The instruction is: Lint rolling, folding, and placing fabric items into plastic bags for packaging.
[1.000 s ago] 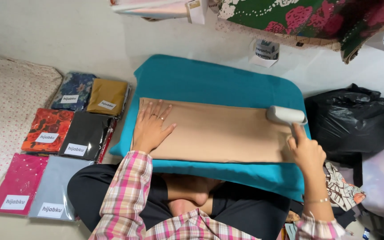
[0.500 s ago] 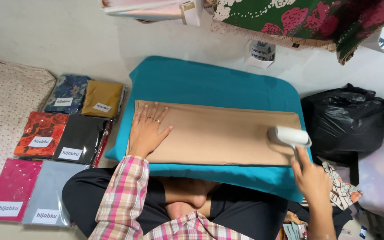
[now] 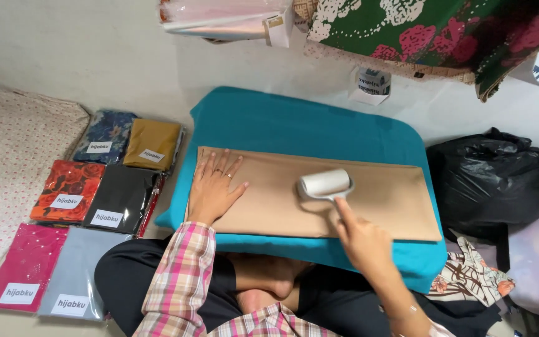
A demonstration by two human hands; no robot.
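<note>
- Leftward since a moment ago, the white lint roller (image 3: pixel 325 183) now sits mid-cloth, just ahead of the right hand (image 3: pixel 363 240), which grips its handle.
- Left hand (image 3: pixel 213 187) lies open, fingers spread flat on the tan folded cloth (image 3: pixel 394 200).
- Beneath both hands, a teal cushion (image 3: pixel 294 125) supports the cloth.

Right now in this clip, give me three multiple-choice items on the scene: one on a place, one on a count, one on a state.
1. Where is the lint roller?
A. on the tan cloth
B. on the black bag
C. on the floor

2. How many packaged fabrics lie in the grid beside the teal cushion?
A. three
B. six
C. nine

3. How is the left hand?
A. clenched in a fist
B. lifted in the air
C. flat, fingers spread on the cloth

Answers: 1 A, the roller held by the right hand sits mid-cloth. 2 B, three rows of two. 3 C, the palm presses the cloth's left end.
</note>
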